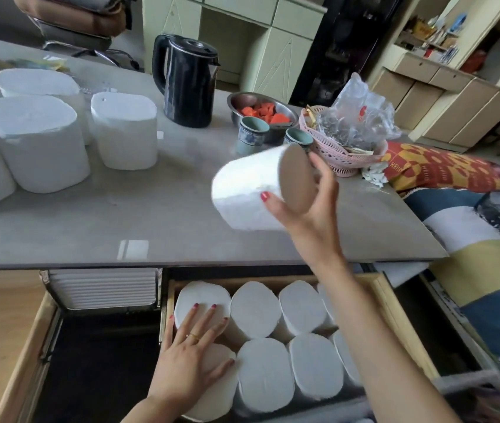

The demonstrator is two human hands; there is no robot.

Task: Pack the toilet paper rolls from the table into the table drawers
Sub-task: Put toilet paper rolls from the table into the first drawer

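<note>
At the far left of the grey table [157, 227], several toilet paper rolls [33, 141] stand upright in a close group. Below the table edge, the left drawer [29, 340] is pulled out, dark inside, with a white ribbed tray [102, 288] at its back. The left hand [193, 358] lies flat, fingers spread, on the rolls at the left end of the right drawer [395, 319], which holds two rows of upright packed rolls [260, 374]. A black kettle [187, 80] stands mid-table. The right hand [306, 196] grips a tilted roll [251, 190] above the table. Behind it, a steel bowl [236, 100] holds orange pieces [265, 112], two cups [251, 132] just beside it, then a pink basket [334, 154] holding a crumpled clear bag [361, 114].
</note>
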